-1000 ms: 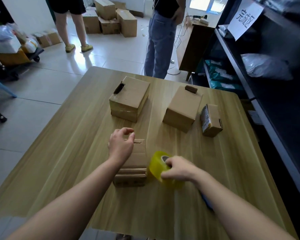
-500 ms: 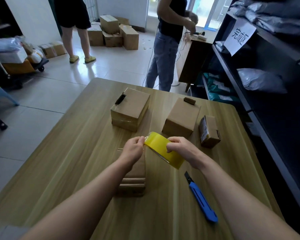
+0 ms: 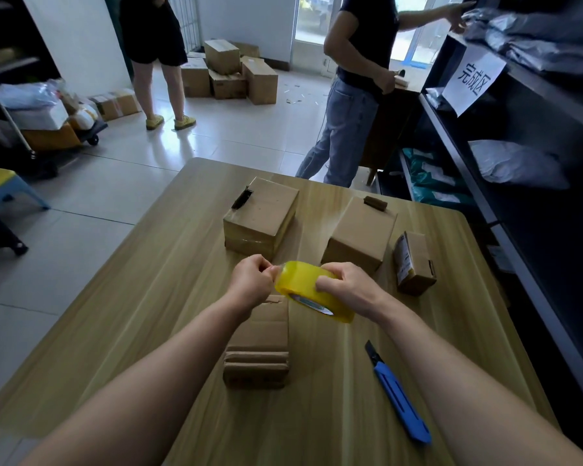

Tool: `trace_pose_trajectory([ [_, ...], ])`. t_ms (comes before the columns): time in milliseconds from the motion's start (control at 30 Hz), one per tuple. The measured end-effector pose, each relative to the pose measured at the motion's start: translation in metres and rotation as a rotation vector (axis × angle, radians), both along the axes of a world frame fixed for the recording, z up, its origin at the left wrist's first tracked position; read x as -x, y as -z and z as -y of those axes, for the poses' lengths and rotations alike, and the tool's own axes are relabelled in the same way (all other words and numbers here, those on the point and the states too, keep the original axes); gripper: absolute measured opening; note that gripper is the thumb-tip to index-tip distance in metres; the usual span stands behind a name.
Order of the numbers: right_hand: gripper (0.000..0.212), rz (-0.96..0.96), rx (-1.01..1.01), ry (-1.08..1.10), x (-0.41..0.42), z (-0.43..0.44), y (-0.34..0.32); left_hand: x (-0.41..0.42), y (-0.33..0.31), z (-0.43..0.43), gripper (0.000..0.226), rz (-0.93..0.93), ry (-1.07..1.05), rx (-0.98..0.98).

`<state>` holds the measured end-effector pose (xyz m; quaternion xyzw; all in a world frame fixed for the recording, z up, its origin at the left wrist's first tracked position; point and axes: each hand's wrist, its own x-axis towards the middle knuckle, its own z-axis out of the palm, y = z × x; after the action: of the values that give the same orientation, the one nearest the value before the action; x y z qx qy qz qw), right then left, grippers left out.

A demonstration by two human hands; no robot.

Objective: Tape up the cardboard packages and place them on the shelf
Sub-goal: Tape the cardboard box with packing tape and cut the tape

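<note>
Yellow tape roll (image 3: 312,288) tilted, right hand (image 3: 349,288), left hand (image 3: 251,284) pinching

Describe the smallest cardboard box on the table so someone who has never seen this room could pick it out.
Start at the wooden table and go to its right side, nearest the dark shelf. There, just right of a larger plain box, sits the small box. Unlike the others, it is the smallest and has a printed label on its left face.
</note>
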<state>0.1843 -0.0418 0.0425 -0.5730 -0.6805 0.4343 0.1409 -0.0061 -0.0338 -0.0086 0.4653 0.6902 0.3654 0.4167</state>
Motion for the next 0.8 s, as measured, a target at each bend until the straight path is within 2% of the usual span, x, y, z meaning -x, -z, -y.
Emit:
trace_pose_trajectory([
  [100, 0.059, 0.176, -0.126, -0.002, 0.001, -0.005, 0.003, 0.003, -0.002, 0.000, 0.026, 0.007, 0.010, -0.011],
  [233, 0.051, 0.237, -0.228, -0.026, 0.007, -0.008, -0.002, 0.007, -0.004, 0.007, 0.020, 0.237, 0.007, 0.071],
  [333, 0.055, 0.287, -0.257, -0.068, 0.012, -0.008, -0.005, 0.012, -0.009, 0.011, 0.019, 0.354, 0.011, 0.094],
  [500, 0.060, 0.290, -0.242, -0.082, 0.014, -0.006, -0.004, 0.016, -0.013, 0.014, 0.016, 0.293, 0.047, 0.078],
  [667, 0.065, 0.303, -0.202, -0.101, 0.018, -0.006, -0.012, 0.016, -0.001, 0.012, 0.027, 0.140, -0.030, 0.048],
  [800, 0.076, 0.634, -0.242, -0.136, 0.024, -0.019, -0.019, 0.027, -0.004, 0.006, 0.025, 0.136, -0.057, 0.046],
])
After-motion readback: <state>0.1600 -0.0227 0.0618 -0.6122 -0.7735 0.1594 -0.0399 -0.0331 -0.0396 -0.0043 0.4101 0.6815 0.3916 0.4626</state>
